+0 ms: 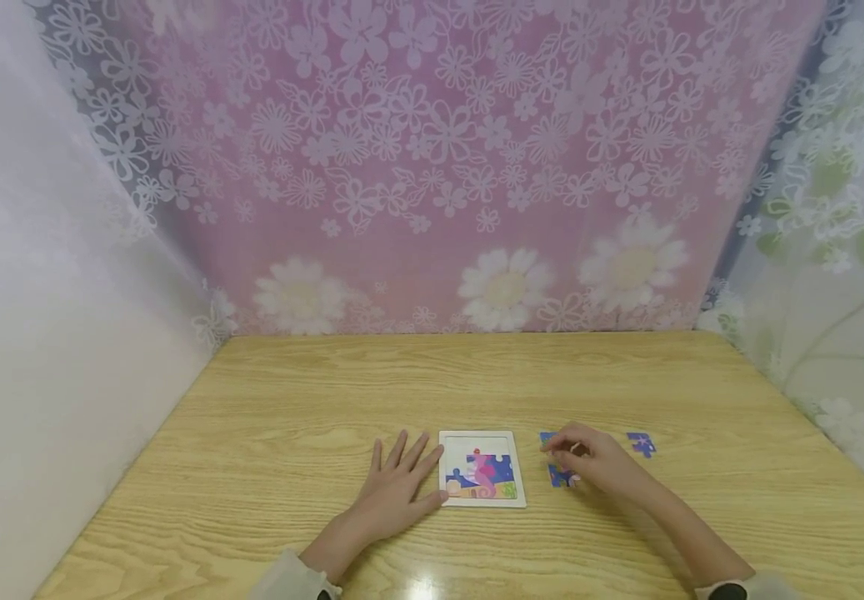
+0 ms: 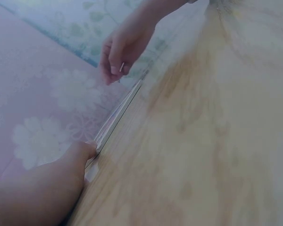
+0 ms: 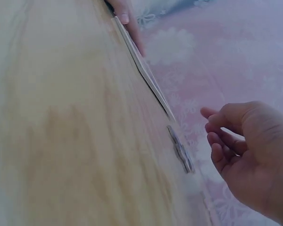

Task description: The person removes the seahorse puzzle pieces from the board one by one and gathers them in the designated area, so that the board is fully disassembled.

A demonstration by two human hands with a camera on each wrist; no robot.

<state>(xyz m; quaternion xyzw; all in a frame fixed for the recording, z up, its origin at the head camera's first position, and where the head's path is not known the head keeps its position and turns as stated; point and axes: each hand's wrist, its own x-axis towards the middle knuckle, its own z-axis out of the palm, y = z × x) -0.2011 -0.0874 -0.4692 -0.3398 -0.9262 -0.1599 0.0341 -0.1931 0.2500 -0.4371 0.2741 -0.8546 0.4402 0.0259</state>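
A square white-framed puzzle board (image 1: 519, 483) lies on the table, its lower part filled with pieces showing a pink seahorse on blue. My left hand (image 1: 392, 492) is spread flat at its left side, with the thumb and a fingertip on the frame's edge. To the board's right, my right hand (image 1: 589, 457) is raised over loose blue puzzle pieces (image 1: 557, 477), its fingers curled. In the left wrist view, a small thin puzzle piece (image 2: 121, 67) shows edge-on, pinched at the right hand's fingertips. The right wrist view hides that piece behind the fingers.
Another blue puzzle piece (image 1: 642, 443) lies on the wooden table (image 1: 312, 400), beyond the right hand. A pink flowered curtain (image 1: 417, 167) hangs along the table's back edge, with pale cloth at both sides.
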